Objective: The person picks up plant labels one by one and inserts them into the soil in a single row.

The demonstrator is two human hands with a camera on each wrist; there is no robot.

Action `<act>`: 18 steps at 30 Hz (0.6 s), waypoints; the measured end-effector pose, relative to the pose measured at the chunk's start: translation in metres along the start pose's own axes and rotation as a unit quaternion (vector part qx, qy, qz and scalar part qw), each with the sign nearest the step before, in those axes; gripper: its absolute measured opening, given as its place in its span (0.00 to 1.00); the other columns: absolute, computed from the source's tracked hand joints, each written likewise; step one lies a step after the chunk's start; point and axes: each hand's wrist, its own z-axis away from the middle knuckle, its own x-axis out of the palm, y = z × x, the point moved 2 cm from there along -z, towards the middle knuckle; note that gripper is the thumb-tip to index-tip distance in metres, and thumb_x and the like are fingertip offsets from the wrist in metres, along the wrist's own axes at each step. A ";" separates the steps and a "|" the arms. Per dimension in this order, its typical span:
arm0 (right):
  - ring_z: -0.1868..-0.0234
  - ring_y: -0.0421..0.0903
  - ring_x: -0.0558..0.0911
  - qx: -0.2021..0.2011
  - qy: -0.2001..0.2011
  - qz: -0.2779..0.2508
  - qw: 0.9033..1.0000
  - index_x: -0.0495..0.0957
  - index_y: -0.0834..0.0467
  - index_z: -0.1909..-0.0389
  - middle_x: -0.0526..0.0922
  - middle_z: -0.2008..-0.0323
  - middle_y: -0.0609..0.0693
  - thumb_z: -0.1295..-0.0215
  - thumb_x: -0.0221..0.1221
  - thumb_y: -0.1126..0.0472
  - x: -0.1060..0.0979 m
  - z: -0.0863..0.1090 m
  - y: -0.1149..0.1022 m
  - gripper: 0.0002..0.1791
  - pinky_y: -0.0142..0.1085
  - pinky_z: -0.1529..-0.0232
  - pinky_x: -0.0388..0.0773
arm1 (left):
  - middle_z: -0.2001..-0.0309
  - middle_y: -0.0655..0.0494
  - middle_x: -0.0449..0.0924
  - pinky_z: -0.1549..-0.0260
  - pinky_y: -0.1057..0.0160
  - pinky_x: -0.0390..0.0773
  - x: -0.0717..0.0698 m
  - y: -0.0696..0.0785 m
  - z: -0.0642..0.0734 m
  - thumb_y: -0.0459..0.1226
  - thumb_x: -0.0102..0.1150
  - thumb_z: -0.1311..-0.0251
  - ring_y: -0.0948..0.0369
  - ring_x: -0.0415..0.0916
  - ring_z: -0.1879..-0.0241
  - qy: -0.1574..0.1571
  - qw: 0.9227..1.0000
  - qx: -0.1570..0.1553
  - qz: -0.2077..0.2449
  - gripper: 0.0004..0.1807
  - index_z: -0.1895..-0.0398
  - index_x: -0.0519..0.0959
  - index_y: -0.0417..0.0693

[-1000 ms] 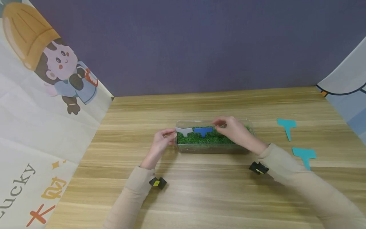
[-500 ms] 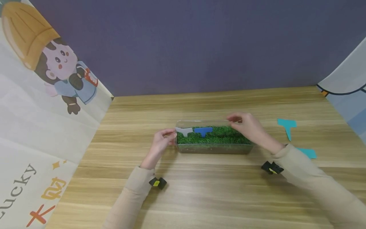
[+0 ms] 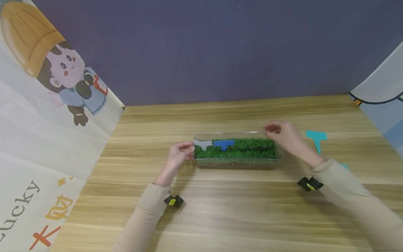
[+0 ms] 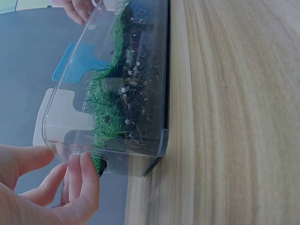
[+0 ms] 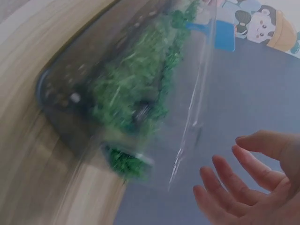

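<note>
A clear rectangular planter box (image 3: pixel 236 163) with artificial green grass and dark soil stands on the table. Upright in the grass at its left half are a white T-shaped plant label (image 3: pixel 203 144) and a blue plant label (image 3: pixel 224 144). My left hand (image 3: pixel 178 154) holds the box's left end, with bent fingers against the end wall and rim in the left wrist view. Above the box's back right corner is my right hand (image 3: pixel 284 136). It holds nothing; the right wrist view shows its fingers loosely bent and apart from the box wall.
Right of the box, a teal plant label (image 3: pixel 317 136) lies flat on the wooden table (image 3: pixel 233 210). Another teal label (image 3: pixel 344 165) is mostly hidden behind the right sleeve. A dark wall (image 3: pixel 220 52) rises at the table's back edge, with a printed cloth (image 3: pixel 37 140) at left.
My right hand has moved right along the box, from beside the blue label to the back right corner. The right sleeve now covers most of the nearer teal label. My left hand stays in place.
</note>
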 end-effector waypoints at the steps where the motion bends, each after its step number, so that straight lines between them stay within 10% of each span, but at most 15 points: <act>1: 0.60 0.58 0.76 0.000 0.001 0.003 1.000 0.72 0.68 0.54 0.77 0.60 0.65 0.39 0.52 0.65 -0.001 0.000 0.002 0.14 0.49 0.58 0.76 | 0.58 0.41 0.75 0.66 0.64 0.79 0.000 0.000 0.000 0.27 0.53 0.46 0.55 0.73 0.68 0.000 1.000 0.000 0.000 0.15 0.53 0.73 0.33; 18: 0.59 0.61 0.75 0.012 0.001 0.023 1.000 0.71 0.70 0.53 0.75 0.59 0.68 0.39 0.52 0.64 -0.014 -0.002 0.036 0.16 0.51 0.59 0.75 | 0.61 0.44 0.75 0.68 0.64 0.79 0.000 0.000 0.000 0.27 0.53 0.46 0.55 0.73 0.68 0.003 1.000 0.002 0.000 0.15 0.53 0.73 0.33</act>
